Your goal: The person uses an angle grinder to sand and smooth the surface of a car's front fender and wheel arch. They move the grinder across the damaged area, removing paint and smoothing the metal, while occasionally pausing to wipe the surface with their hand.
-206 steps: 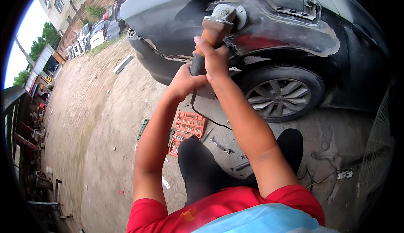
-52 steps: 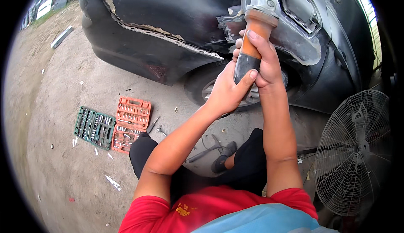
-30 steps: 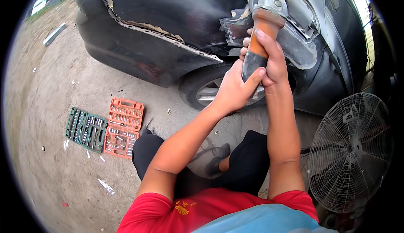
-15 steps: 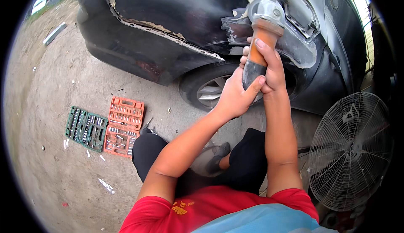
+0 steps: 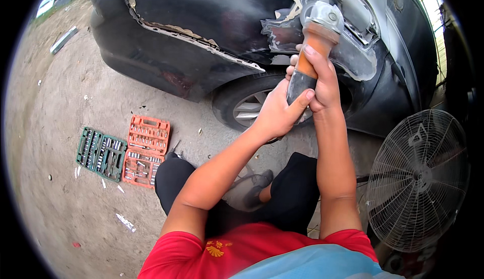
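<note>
Both my hands are closed around an angle grinder (image 5: 315, 52) with an orange body, a dark rear grip and a silvery metal head. My left hand (image 5: 280, 108) wraps the dark rear end, its thumb lying along the grip. Higher up, my right hand (image 5: 323, 79) grasps the orange part, with its thumb on top. The grinder's head is over the sanded grey patch (image 5: 360, 62) on the dark car's rear side panel; whether its disc touches the metal is hidden under the head. Bare, ragged paint edges (image 5: 282, 29) show just left of the head.
Below my hands is the car's wheel (image 5: 247, 105). An orange socket set case (image 5: 147, 137) and a green one (image 5: 101, 155) lie open on the ground at left. A large caged fan (image 5: 418, 180) stands close on my right. The dark bumper (image 5: 146, 62) juts out left.
The grinder's head has shifted very slightly down and right against the panel, while the whole scene slides a little left. Both hands keep their hold.
</note>
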`<state>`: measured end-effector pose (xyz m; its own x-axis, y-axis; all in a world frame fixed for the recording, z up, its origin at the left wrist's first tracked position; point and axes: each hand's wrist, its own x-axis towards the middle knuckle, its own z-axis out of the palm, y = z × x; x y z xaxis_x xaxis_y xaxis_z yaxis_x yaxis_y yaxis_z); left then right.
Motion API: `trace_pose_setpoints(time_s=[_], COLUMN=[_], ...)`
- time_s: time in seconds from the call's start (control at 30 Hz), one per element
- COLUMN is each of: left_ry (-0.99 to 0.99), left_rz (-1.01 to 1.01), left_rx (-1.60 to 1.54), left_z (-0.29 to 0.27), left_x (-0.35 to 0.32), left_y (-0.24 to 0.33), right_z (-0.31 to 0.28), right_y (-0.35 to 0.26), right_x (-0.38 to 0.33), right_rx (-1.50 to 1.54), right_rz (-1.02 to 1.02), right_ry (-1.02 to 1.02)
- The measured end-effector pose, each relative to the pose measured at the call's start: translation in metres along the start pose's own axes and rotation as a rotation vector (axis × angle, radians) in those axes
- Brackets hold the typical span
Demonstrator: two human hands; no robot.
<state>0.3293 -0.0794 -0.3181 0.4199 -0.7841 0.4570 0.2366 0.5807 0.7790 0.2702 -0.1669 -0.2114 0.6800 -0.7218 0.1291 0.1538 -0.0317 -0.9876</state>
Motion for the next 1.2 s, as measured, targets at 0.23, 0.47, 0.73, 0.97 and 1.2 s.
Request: trace_pose_setpoints(time_s=[0.23,0.47,0.73,0.97,1.2], left_ry=[0.07,0.081,0.025,0.085,0.012], left_rz=[0.051,-0.006,0.03,0.036,-0.026], left_rx=[0.037,0.102,0.112,0.032,0.037], left_z=[-0.014,-0.018,-0.008,-0.012,-0.009], left_x=[0.013,0.011,0.007,0.02,0.026], left_y=[0.0,0.005,-0.005,-0.004,0.003], right_z=[0.021,0.024,0.005,0.022,0.013], right_y=[0.004,0.003,0.01,-0.004,-0.006], right_x=[0.013,0.015,-0.002,0.015,0.013], right_rx=[0.039,-0.086,-0.035,-0.137,-0.087], right_rz=[-0.08,-0.075,-0.099,-0.115,-0.125], right_ry=[-0.015,-0.051,0.091,0.001,0.066])
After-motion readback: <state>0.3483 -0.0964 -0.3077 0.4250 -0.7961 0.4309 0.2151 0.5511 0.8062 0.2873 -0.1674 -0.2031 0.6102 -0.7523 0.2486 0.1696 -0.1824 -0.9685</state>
